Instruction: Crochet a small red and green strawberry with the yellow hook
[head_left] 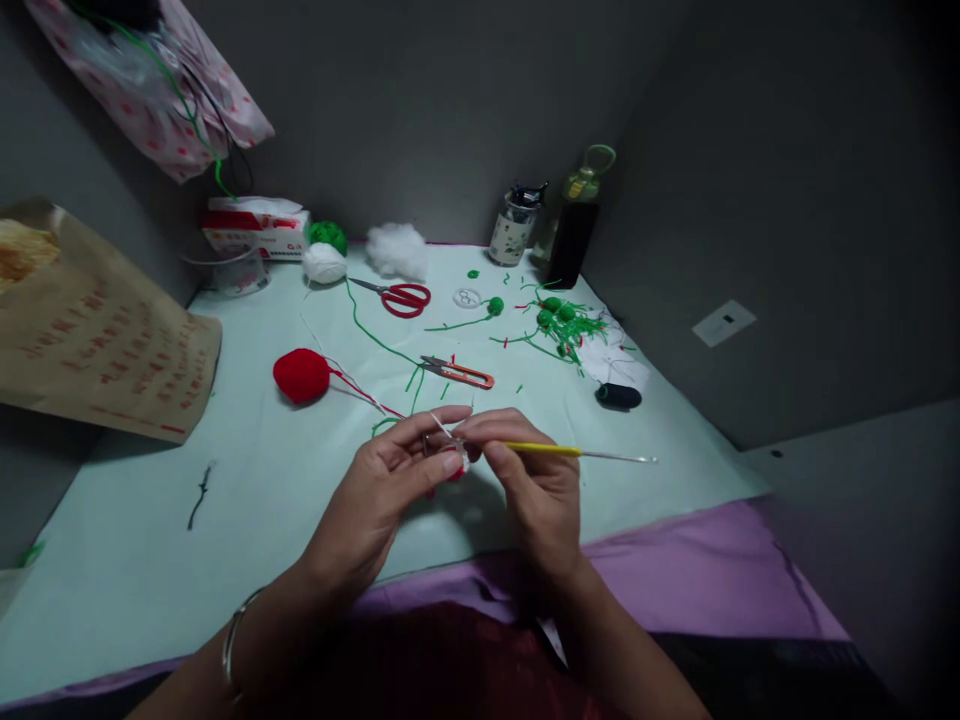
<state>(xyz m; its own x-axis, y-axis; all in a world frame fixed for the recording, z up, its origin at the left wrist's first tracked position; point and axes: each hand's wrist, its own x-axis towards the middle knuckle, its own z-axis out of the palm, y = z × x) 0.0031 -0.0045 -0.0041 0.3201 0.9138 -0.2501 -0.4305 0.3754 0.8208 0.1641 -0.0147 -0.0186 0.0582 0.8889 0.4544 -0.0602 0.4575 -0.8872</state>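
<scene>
A small red and white crochet piece (463,463) is pinched between the thumb and fingers of my left hand (394,475), which hide much of it. White yarn runs over that hand's fingers. My right hand (536,490) grips a yellow-handled crochet hook (544,449). One metal end of the hook points right; the other end meets the crochet piece and is hidden by fingers. From my left hand, strands lead back to a red yarn ball (301,376) and a white yarn ball (325,263). Orange thread snips (459,372) lie just beyond my hands.
Red-handled scissors (406,299), white stuffing (397,251) and a green yarn ball (328,236) sit farther back. Green crocheted pieces (559,320) lie at right, near a pen cup (514,228) and a bottle (576,230). A paper bag (112,340) stands left.
</scene>
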